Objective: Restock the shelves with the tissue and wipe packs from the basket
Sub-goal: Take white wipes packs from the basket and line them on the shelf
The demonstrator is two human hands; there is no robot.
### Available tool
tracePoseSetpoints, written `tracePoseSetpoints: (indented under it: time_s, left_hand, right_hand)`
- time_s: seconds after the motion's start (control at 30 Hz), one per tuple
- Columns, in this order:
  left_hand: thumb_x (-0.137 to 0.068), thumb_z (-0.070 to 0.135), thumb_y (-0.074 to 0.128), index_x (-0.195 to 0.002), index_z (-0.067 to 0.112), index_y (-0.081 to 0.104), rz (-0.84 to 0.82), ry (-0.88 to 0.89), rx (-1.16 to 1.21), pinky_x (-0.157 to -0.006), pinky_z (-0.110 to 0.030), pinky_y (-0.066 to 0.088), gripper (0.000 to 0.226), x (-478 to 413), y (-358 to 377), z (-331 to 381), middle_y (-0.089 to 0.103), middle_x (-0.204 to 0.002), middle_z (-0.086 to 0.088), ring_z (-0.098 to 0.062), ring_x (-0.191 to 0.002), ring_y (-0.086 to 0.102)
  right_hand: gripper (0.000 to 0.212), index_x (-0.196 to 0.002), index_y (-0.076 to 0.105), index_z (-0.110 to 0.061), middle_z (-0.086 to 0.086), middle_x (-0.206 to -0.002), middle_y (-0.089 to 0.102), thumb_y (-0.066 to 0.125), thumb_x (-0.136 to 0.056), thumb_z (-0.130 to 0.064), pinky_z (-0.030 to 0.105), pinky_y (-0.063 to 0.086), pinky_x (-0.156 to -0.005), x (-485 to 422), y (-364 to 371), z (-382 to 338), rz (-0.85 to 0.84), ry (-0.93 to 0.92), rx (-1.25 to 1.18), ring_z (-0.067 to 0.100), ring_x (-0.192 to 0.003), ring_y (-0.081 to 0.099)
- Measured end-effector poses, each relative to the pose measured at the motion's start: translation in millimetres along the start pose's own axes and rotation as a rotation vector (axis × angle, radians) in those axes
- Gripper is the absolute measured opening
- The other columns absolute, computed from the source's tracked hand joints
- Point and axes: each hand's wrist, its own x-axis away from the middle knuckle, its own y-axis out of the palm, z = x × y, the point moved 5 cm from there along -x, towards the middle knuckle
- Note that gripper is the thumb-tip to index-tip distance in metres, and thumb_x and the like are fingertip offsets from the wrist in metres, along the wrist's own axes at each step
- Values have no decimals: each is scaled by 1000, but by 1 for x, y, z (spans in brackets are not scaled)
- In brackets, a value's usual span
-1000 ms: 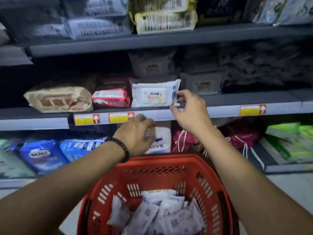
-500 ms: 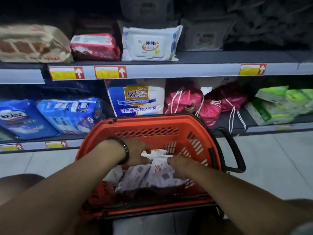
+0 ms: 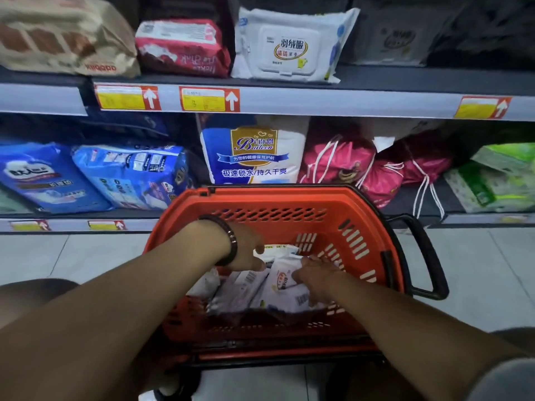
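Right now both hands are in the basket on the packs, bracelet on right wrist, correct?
No: the bracelet is on the left wrist, per the head view. The left hand and right hand are in the basket on the packs.

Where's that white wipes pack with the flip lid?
The white wipes pack lies top centre of the head view, on the upper shelf, just right of the red pack.
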Motion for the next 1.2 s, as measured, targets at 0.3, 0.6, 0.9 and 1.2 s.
tracePoseSetpoints:
  time_s: [0.3,0.6,0.9,1.2]
  left_hand:
    - [-103,58,48,-121,28,70,350,-57,333,-90,-30,47,41,22,-12,-26,71,-123,0,-22,-112,64]
    - [-95,69,48,-139,18,63,116,193,1762,-104,-53,53,69,30,-14,7,74,-126,-13,-36,-112,73]
    - [-91,14,77,-122,3,64,597,196,1808,-90,-53,62,35,62,-42,-8,79,-107,-20,-38,-97,77]
    - [-48,38,101,-120,21,73,762,-160,1223,-88,-41,63,80,59,-44,-53,79,-102,-1,-20,-86,78]
  right_hand:
    - [40,-121,65,-28,4,-122,69,72,-84,-14,39,53,-96,82,-116,-12,320,-199,-39,31,-118,64]
    - [28,-92,83,-14,16,-98,64,76,-78,9,42,37,-76,219,-178,-20,1568,-308,-77,32,-92,54]
    - [53,-129,75,-19,8,-124,59,79,-80,-2,37,52,-100,187,-155,-26,1325,-266,-252,26,-115,59]
    - [26,-118,77,-23,1,-109,77,72,-93,-24,27,54,-92,110,-135,-10,696,25,-634,18,-102,71]
